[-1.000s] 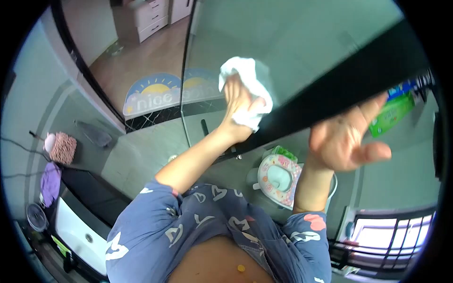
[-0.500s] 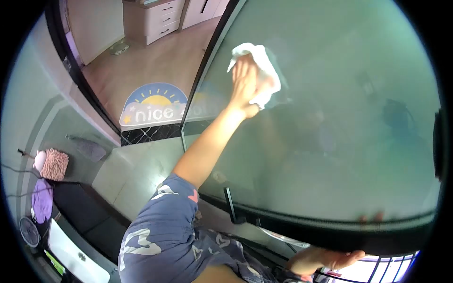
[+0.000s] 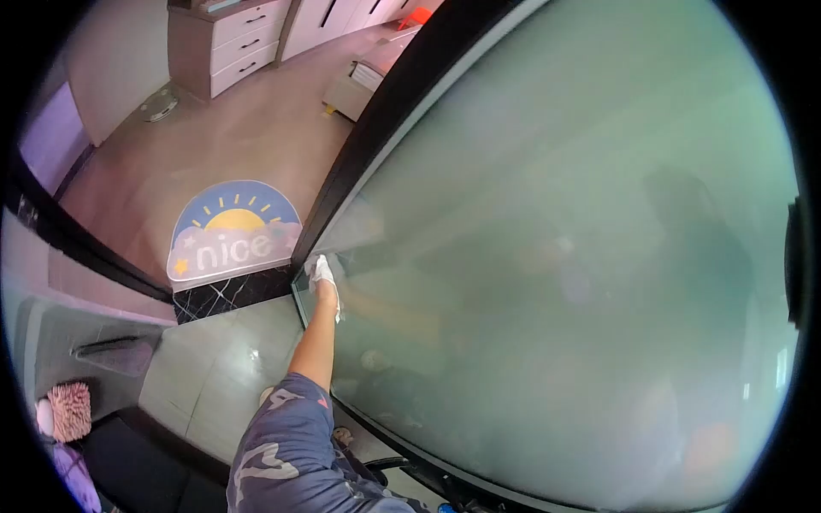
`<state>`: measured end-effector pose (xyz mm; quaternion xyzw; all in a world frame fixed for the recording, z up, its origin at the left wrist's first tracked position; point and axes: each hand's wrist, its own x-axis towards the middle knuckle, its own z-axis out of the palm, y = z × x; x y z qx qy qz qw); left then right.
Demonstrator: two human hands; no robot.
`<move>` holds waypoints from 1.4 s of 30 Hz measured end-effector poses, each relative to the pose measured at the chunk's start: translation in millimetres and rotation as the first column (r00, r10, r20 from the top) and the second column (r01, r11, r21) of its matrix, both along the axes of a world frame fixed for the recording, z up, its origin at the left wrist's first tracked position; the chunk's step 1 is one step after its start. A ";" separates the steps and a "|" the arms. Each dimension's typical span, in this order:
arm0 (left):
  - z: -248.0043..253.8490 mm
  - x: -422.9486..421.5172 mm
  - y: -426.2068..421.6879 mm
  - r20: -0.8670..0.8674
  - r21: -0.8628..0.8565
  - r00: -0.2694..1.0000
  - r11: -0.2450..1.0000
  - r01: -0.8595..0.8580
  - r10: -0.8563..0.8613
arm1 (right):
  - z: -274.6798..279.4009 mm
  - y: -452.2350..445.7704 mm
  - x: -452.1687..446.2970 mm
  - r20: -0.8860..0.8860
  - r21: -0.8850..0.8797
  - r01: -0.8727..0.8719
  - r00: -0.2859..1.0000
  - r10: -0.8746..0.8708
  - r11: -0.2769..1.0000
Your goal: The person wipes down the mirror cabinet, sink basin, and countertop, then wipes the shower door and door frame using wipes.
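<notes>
My left hand (image 3: 326, 292) is stretched far out to the lower left corner of a large greenish glass panel (image 3: 547, 282). It holds a white cloth (image 3: 321, 268) against the glass, close to the panel's black frame (image 3: 363, 162). Part of the cloth hangs below the hand, and the fingers are mostly covered by it. A dark blue patterned sleeve (image 3: 278, 445) covers the upper arm. My right hand is out of view.
Past the doorway lies a half-round mat (image 3: 235, 231) with a sun and the word "nice". Behind it stand a drawer cabinet (image 3: 244, 47) and a low box-like piece (image 3: 346, 92). A pink shaggy cloth (image 3: 70, 412) hangs at lower left, near a black surface (image 3: 141, 462).
My left hand has moved with the white cloth down and left across the glass to its corner. The view has shifted, and my right hand has left the bottom edge.
</notes>
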<state>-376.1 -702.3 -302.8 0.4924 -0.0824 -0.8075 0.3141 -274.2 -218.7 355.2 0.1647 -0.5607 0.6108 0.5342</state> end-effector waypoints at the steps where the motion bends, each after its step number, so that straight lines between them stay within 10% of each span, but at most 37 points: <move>1: 16.3 2.9 -8.0 0.161 -0.021 0.986 0.999 -0.035 0.038 | -0.9 -4.4 0.4 0.001 0.005 0.018 1.000 -0.018 1.000; 4: 96.6 -6.8 -55.9 0.357 -0.265 0.906 0.955 -0.134 0.226 | -0.4 -6.6 -6.2 0.097 0.018 0.037 0.995 -0.039 0.999; 7: 254.4 9.1 -91.0 0.212 -0.835 0.891 0.548 -0.047 0.401 | -0.5 -44.2 -8.7 0.225 0.064 0.008 0.974 -0.022 0.998; 8: 286.9 -5.1 -89.7 -0.184 -0.838 0.943 0.458 -0.298 0.276 | -1.0 -67.3 -8.9 0.285 0.095 -0.021 0.958 -0.007 0.995; 10: 346.1 4.3 -84.9 -0.318 -0.905 0.936 0.245 -0.347 0.150 | -16.1 -98.8 -16.3 0.349 0.115 -0.119 0.934 0.072 0.986; 11: 381.7 18.4 -84.0 -0.079 -0.992 0.971 0.083 -0.100 0.226 | -26.7 -104.8 -24.2 0.379 0.113 -0.181 0.917 0.126 0.977; 14: 382.1 25.4 -86.7 -0.156 -0.974 0.861 -0.219 -0.054 0.484 | -66.4 -117.7 -41.6 0.449 0.088 -0.343 0.852 0.270 0.935; 24: 85.0 10.5 -84.4 0.151 -0.966 0.911 0.254 0.053 0.383 | -256.8 -112.0 -127.8 0.627 -0.028 -0.566 0.631 0.456 0.824; 42: -386.5 9.2 -78.4 0.110 -0.973 0.911 0.232 0.016 0.398 | -464.3 40.4 -199.1 0.563 -0.043 -0.548 0.677 0.473 0.835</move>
